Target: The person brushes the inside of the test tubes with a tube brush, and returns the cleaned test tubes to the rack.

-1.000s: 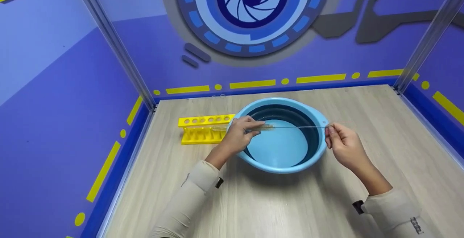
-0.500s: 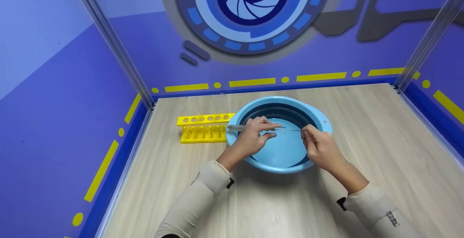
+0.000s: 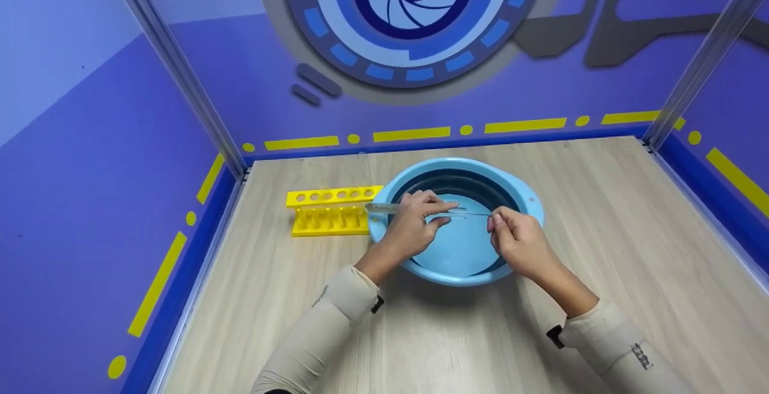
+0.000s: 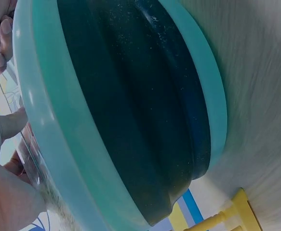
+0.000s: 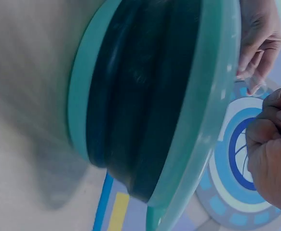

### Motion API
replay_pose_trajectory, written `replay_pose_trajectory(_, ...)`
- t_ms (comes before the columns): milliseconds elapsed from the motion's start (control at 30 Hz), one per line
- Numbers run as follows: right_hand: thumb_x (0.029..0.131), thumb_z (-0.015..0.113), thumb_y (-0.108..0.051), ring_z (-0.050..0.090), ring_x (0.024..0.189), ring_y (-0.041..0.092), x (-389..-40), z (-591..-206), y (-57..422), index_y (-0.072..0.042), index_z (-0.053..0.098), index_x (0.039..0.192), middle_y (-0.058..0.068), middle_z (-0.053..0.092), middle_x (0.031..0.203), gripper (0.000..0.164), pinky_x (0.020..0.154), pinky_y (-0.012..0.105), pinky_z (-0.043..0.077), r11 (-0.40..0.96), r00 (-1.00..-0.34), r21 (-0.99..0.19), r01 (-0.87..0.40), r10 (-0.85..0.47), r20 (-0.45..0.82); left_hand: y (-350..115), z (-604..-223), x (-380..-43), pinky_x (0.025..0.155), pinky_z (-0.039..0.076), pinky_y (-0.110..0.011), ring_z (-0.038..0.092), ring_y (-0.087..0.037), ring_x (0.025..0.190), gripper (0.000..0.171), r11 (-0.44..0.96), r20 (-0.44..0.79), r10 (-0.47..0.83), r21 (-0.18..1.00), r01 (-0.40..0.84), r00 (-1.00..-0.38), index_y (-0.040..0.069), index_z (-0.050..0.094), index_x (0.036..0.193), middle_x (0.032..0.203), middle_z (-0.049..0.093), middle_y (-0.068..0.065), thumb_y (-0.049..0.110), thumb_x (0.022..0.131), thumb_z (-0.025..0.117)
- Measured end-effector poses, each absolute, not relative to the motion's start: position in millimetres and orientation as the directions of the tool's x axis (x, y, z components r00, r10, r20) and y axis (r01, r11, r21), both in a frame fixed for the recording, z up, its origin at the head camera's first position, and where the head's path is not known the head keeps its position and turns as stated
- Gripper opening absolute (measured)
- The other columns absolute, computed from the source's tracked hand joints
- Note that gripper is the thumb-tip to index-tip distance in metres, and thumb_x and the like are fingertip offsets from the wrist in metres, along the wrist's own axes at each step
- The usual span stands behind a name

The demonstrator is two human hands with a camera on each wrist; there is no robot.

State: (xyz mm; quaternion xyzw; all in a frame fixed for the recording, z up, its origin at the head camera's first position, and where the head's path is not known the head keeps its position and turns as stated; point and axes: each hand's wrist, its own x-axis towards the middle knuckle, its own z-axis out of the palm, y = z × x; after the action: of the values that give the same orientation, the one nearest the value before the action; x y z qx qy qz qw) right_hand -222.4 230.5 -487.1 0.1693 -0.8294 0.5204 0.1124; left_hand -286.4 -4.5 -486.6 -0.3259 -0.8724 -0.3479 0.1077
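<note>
Over the light-blue basin (image 3: 536,205), my left hand (image 3: 411,223) holds a clear glass test tube (image 3: 379,208) lying level, its closed end to the left above the rack. My right hand (image 3: 521,241) pinches the thin wire handle of a test tube brush (image 3: 479,214) just right of the tube's mouth. The wire runs into the tube, and the brush's pale bristles (image 4: 58,207) show towards the closed end in the left wrist view. In the right wrist view, the tube's round mouth (image 5: 260,90) is beside the left fingertips. Part of the tube is hidden by the left hand.
A yellow test tube rack (image 3: 333,194) stands left of the basin, close to its rim. Faint clear glass (image 3: 363,163) rises above the rack's right end. The wooden table (image 3: 444,346) is walled at the back and both sides by blue panels.
My right hand has moved left, pushing the brush from near the tube's mouth deep into the tube. My left hand has shifted slightly right. Over the last half second, both hands stay nearly in place.
</note>
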Motion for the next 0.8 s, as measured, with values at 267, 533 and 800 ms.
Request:
replay_pose_trajectory(267,0.114,0.037,-0.011,0.038,0.049,0.008,-218.1,-469.8,230.9,-0.004,0.056,0.088,-0.003,0.047,0.058,0.033,0.049,0.02,0.032,0.054,-0.988,-0.998,0.041,-0.148,-0.049,-1.2,-489.2,-283.1,0.099,0.045,-0.039,0.066,-0.02,0.108,0.03,0.558,0.509,0.494,0.437,0.706,-0.705,0.026,0.079,0.13,0.109,0.074,-0.001,0.018,0.101,0.074)
replay_pose_trajectory(533,0.113,0.035,-0.011,0.037,0.049,0.007,-219.4,-469.1,233.7,-0.008,0.056,0.089,-0.006,0.043,0.06,0.032,0.05,0.019,0.031,-0.036,-0.964,-0.98,0.193,-0.192,-0.183,-1.6,-489.6,-281.5,0.1,0.047,-0.038,0.066,-0.018,0.108,0.028,0.632,0.545,0.541,0.24,0.737,-0.641,0.029,0.079,0.129,0.108,0.075,0.002,0.02,0.104,0.071)
replay_pose_trajectory(800,0.113,0.045,-0.006,0.05,0.06,0.01,-218.1,-488.9,227.7,-0.004,0.06,0.091,0.003,0.051,0.068,0.028,0.055,0.021,0.041,0.408,-0.971,-0.882,-0.236,-0.074,0.226,-6.5,-480.5,-283.1,0.097,0.046,-0.036,0.066,-0.017,0.108,0.034,0.645,0.452,0.571,0.27,0.715,-0.686,0.034,0.076,0.134,0.112,0.076,0.006,0.025,0.102,0.073)
